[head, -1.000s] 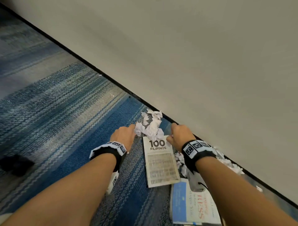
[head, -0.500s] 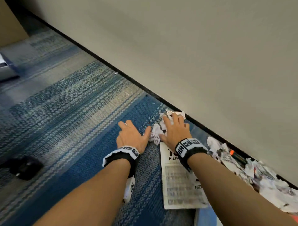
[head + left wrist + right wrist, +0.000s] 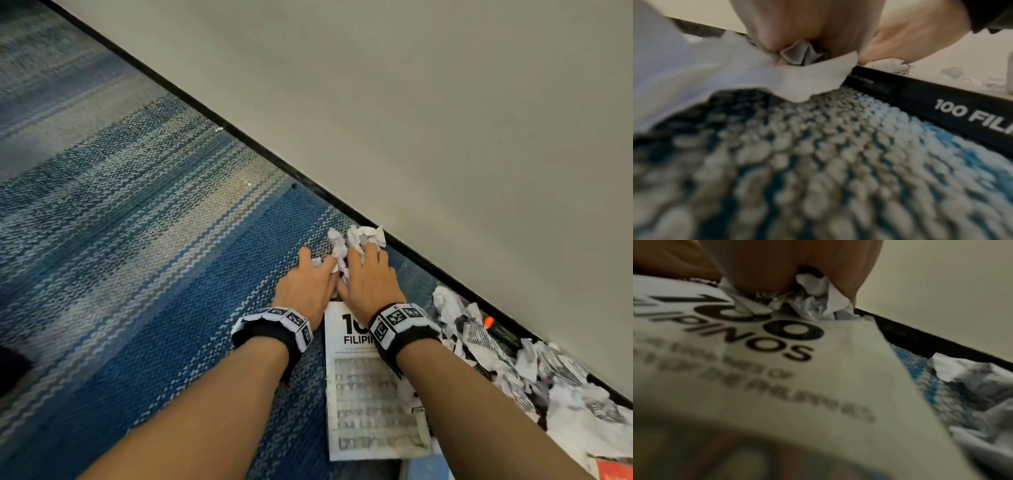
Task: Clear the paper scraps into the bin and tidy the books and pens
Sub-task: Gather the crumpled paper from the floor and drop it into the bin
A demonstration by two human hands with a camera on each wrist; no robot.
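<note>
Both hands are down on the blue-and-grey striped carpet [image 3: 144, 240], side by side, working the same clump of crumpled white paper scraps [image 3: 356, 240] against the black skirting strip [image 3: 239, 135]. The left hand [image 3: 305, 287] curls in from its side and pinches a scrap; the right hand [image 3: 368, 277] has its fingers dug into the clump, gathering it, I judge, into one liftable bundle. Just behind them lies the white "100 Filipinos" book [image 3: 373, 394], with more scraps [image 3: 534, 373] and an orange-capped black marker [image 3: 501, 330] along the wall. No bin in view. Half a second back the hands sat apart, the left flat on the carpet; now they've closed together.
</note>
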